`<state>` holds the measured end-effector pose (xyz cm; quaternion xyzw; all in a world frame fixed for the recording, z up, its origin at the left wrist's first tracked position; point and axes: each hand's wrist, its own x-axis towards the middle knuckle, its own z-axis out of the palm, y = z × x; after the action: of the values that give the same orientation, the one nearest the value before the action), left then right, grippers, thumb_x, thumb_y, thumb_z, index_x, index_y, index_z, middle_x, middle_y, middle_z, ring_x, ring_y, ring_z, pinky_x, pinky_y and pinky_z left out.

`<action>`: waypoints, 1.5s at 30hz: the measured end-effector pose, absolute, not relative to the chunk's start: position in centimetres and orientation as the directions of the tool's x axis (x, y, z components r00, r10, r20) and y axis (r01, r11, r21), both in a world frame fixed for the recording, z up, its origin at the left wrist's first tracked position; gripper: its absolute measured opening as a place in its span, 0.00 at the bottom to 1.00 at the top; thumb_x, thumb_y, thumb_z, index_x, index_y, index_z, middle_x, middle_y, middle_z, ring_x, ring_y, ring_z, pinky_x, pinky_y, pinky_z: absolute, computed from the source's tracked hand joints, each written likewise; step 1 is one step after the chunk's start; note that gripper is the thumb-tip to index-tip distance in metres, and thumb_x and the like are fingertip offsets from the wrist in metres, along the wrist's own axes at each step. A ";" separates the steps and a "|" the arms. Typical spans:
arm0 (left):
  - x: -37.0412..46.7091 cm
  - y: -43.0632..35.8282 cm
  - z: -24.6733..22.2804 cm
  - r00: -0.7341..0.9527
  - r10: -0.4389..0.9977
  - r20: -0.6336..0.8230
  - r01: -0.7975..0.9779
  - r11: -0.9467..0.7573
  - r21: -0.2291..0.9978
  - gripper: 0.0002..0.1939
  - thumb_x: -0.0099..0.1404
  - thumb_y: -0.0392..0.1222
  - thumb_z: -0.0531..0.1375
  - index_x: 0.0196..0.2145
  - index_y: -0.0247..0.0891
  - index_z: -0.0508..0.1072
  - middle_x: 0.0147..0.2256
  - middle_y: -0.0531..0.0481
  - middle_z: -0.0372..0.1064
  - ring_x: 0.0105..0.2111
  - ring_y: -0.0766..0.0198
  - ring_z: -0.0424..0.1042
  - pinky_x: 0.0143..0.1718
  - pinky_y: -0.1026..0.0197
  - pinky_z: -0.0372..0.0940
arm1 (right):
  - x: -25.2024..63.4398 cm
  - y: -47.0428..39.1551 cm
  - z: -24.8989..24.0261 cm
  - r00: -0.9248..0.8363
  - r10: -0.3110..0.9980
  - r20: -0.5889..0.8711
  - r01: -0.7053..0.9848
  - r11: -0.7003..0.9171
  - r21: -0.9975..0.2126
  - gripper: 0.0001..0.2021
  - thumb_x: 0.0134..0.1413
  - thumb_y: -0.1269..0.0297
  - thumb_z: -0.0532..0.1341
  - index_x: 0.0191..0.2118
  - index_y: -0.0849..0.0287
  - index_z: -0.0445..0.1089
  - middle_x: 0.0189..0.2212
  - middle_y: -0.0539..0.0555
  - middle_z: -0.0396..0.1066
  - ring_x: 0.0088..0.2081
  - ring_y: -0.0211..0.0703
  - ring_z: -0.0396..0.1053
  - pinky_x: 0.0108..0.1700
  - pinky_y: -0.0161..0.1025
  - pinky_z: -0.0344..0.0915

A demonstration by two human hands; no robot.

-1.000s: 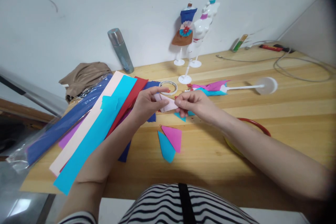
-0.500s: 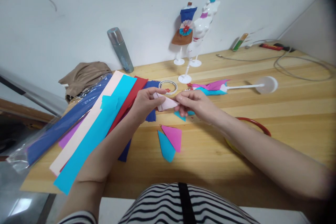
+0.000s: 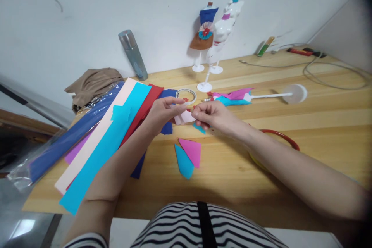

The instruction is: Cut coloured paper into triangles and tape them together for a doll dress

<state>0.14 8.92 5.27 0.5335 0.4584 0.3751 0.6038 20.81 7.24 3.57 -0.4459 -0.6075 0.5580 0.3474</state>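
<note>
My left hand (image 3: pixel 165 113) is closed on the left part of a small pale pink paper piece (image 3: pixel 183 117). The thumb and fingertips of my right hand (image 3: pixel 209 114) pinch the right end of that piece. Just beyond my hands lies a tape roll (image 3: pixel 186 90) with small red bits by it. Nearer to me, a magenta paper piece (image 3: pixel 194 152) overlaps a teal paper piece (image 3: pixel 184 162) on the table. Part of another blue piece (image 3: pixel 199 128) shows below my right hand.
Long paper strips (image 3: pixel 116 139) lie under my left arm. A mannequin (image 3: pixel 235 96) in magenta and blue lies beyond my right hand; others stand behind. A flask (image 3: pixel 134 56) stands by the wall. A red-handled object (image 3: pixel 280 135) sits beneath my right forearm.
The pale pink piece has tilted and shows less of its surface. My right hand has shifted slightly left, and the left fingertips have moved a little over the piece.
</note>
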 end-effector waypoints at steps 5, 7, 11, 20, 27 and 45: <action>0.3 9.1 4.9 0.258 0.961 -0.100 0.067 0.085 0.994 0.15 0.48 0.45 0.78 0.30 0.34 0.83 0.21 0.53 0.73 0.20 0.70 0.67 0.23 0.67 0.61 | 20.8 7.1 3.6 -0.390 0.919 -0.048 0.142 0.008 -0.990 0.19 0.51 0.47 0.71 0.24 0.56 0.69 0.17 0.47 0.68 0.18 0.32 0.60 0.21 0.33 0.54; 0.3 9.1 4.8 0.258 0.963 -0.073 0.072 0.056 0.996 0.12 0.49 0.42 0.77 0.30 0.34 0.84 0.22 0.52 0.74 0.21 0.70 0.66 0.24 0.67 0.61 | 20.9 7.2 3.4 -0.396 0.917 -0.040 0.145 0.020 -0.989 0.19 0.51 0.48 0.72 0.24 0.56 0.69 0.16 0.46 0.67 0.18 0.33 0.61 0.22 0.33 0.55; 0.3 9.3 4.7 0.255 0.966 -0.034 0.041 0.024 0.999 0.14 0.49 0.45 0.77 0.30 0.34 0.84 0.22 0.52 0.73 0.21 0.70 0.66 0.24 0.67 0.60 | 21.1 7.5 3.0 -0.371 0.928 -0.047 0.138 0.005 -0.990 0.21 0.54 0.48 0.72 0.22 0.56 0.67 0.17 0.48 0.68 0.18 0.33 0.60 0.21 0.34 0.55; -0.2 9.8 4.6 0.245 0.968 -0.056 -0.002 0.058 0.998 0.18 0.45 0.47 0.79 0.30 0.34 0.82 0.21 0.53 0.73 0.20 0.70 0.68 0.22 0.67 0.63 | 21.5 7.9 2.9 -0.312 0.947 -0.071 0.084 -0.047 -0.995 0.27 0.59 0.43 0.68 0.18 0.56 0.64 0.15 0.49 0.63 0.16 0.32 0.55 0.20 0.36 0.50; 0.0 9.4 4.8 0.242 0.970 -0.008 0.021 0.003 1.000 0.13 0.49 0.43 0.77 0.30 0.34 0.83 0.20 0.54 0.73 0.18 0.72 0.67 0.21 0.69 0.61 | 21.4 7.7 3.4 -0.334 0.942 -0.028 0.012 -0.026 -1.000 0.23 0.49 0.40 0.71 0.25 0.56 0.73 0.19 0.51 0.70 0.21 0.37 0.65 0.25 0.37 0.61; -0.2 9.6 4.9 0.341 0.918 -0.205 -0.034 0.230 0.973 0.26 0.49 0.57 0.79 0.34 0.34 0.79 0.25 0.50 0.77 0.22 0.67 0.75 0.25 0.66 0.71 | 21.0 7.6 3.5 -0.305 0.949 -0.084 0.059 -0.069 -0.996 0.19 0.45 0.53 0.75 0.20 0.56 0.69 0.17 0.47 0.67 0.17 0.30 0.56 0.21 0.34 0.52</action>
<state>-0.19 9.55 4.93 0.5004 0.4415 0.3671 0.6480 20.99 7.55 3.52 -0.4470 -0.5637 0.5785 0.3844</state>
